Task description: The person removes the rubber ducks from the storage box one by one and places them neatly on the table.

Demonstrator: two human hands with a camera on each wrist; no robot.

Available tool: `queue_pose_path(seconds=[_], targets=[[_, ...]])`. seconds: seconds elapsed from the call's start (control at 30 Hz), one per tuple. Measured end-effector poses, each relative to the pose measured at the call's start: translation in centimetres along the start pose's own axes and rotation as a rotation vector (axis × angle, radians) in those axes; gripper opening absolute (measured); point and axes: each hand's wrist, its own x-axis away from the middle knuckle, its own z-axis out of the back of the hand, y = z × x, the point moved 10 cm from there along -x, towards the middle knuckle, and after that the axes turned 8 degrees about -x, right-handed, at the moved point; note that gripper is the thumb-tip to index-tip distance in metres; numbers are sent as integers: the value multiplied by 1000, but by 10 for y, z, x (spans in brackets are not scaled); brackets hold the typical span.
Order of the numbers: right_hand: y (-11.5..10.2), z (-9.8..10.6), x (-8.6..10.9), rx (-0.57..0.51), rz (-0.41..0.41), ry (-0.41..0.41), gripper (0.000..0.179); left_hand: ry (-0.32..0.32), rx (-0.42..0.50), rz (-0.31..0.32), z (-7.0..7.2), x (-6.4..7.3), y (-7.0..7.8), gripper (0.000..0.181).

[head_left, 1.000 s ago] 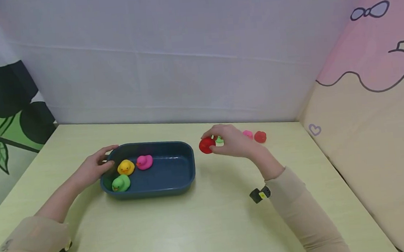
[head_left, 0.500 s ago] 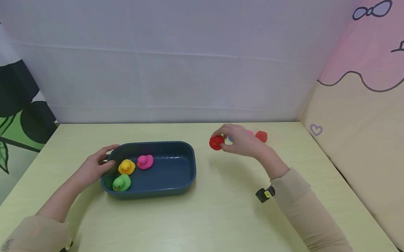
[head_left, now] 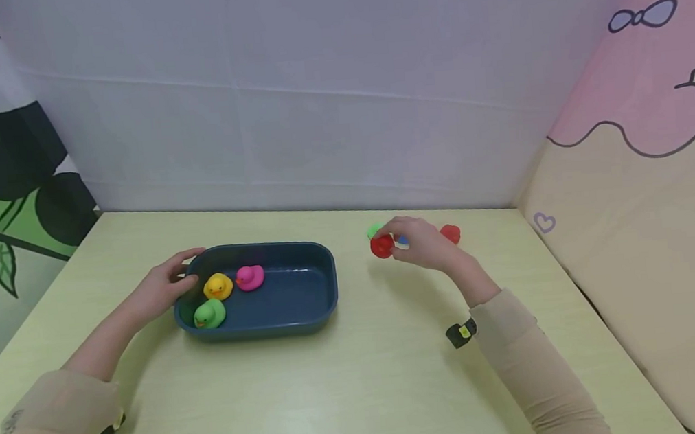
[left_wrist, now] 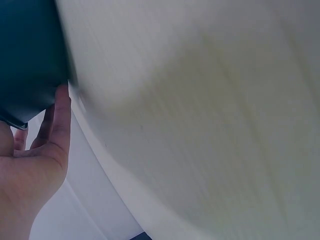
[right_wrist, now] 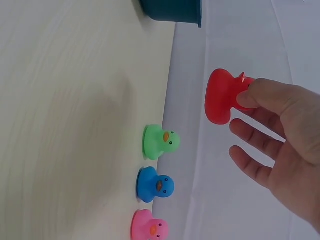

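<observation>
In the head view, my left hand (head_left: 158, 292) grips the left end of a dark blue plastic tub (head_left: 307, 324), thumb over the rim and fingers outside. Inside the tub are a yellow rubber duck (head_left: 218, 287), a pink rubber duck (head_left: 250, 278) and a green rubber duck (head_left: 210, 314). My right hand (right_wrist: 295, 135) pinches a red rubber duck (right_wrist: 219, 97) by its head, held above the table. Below it in the right wrist view stand a green duck (right_wrist: 156, 142), a blue duck (right_wrist: 152, 184) and a pink duck (right_wrist: 147, 226).
Another red toy (head_left: 451, 233) sits right of my right hand near the back of the pale wooden table (head_left: 277, 402). A white cloth wall (head_left: 291, 139) rises behind the table. A printed panel (head_left: 645, 218) borders the right side.
My right hand has moved right with the red duck, slowing lately, and a green duck now shows left of the fingers. My left hand stays on the tub.
</observation>
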Motion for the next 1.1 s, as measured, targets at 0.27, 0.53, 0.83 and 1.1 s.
queue_pose_path(seconds=[0.27, 0.53, 0.83, 1.1], targets=[[9, -4, 2, 29, 21, -22, 33, 3, 4, 0, 0, 1, -1, 55], [25, -18, 1, 33, 24, -75, 33, 2, 4, 1, 1, 1, -1, 55], [33, -29, 0, 0, 40, -117, 37, -9, 20, 12, 0, 2, -2, 56], [38, -39, -1, 76, 85, -148, 37, -3, 8, 7, 1, 2, 1, 55]])
